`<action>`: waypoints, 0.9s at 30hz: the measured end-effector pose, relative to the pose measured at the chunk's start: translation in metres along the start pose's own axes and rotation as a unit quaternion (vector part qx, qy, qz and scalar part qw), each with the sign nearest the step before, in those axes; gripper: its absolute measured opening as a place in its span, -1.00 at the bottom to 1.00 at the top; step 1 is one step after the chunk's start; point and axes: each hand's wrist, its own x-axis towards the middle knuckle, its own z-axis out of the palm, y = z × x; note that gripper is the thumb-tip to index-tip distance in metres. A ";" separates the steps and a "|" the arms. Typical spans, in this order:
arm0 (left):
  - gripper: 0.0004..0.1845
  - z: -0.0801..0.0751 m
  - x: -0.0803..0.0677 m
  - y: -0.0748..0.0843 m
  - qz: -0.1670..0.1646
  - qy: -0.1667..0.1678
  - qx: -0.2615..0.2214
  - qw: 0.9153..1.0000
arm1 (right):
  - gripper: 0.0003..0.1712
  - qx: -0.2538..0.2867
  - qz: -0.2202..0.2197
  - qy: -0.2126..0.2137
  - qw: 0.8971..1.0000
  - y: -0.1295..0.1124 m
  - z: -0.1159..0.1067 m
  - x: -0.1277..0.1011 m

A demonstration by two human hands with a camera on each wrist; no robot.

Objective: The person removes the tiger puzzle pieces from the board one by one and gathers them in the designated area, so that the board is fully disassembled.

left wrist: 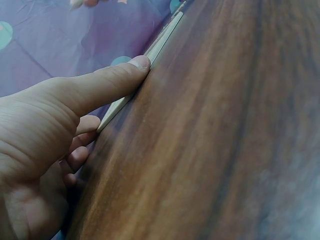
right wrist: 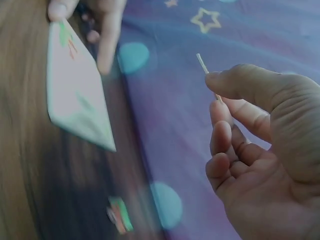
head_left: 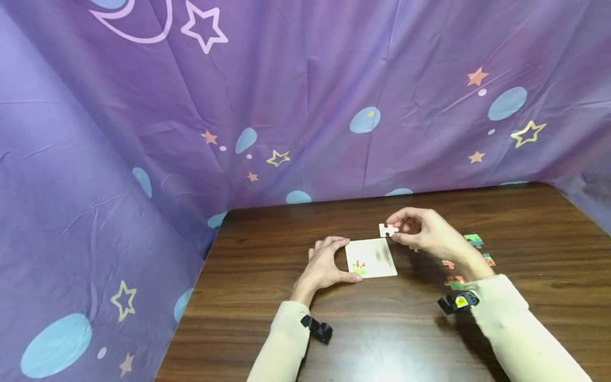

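Observation:
My left hand (head_left: 325, 263) grips the left side of a thin white puzzle board (head_left: 374, 254), thumb at its near edge and a finger at the far left corner. In the left wrist view the thumb (left wrist: 115, 82) presses the board's edge. A green and red printed puzzle piece (head_left: 359, 268) lies in the board's near left corner. Above the far right corner, my right hand (head_left: 422, 228) pinches a puzzle piece (head_left: 387, 229), its pale side showing in the head view. The right wrist view shows that piece (right wrist: 201, 62) edge-on between thumb and fingers.
Loose printed pieces lie on the brown wooden table (head_left: 258, 265) to the right, among them a green one (head_left: 474, 240), a red and green one (head_left: 455, 282) and a small one (head_left: 489, 259). A purple patterned curtain (head_left: 305, 106) hangs behind the table.

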 end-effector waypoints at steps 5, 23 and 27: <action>0.11 0.000 -0.002 0.000 0.004 0.002 0.001 1.000 | -0.69 -0.045 -0.013 0.032 0.998 0.003 -0.028 -0.019; 0.11 0.007 0.000 -0.007 0.024 0.017 -0.017 0.999 | -0.72 -0.038 0.026 0.013 0.999 0.047 -0.027 -0.062; 0.12 0.007 0.001 -0.006 0.022 0.015 -0.018 0.999 | -0.74 -0.051 0.037 0.005 0.998 0.055 -0.023 -0.064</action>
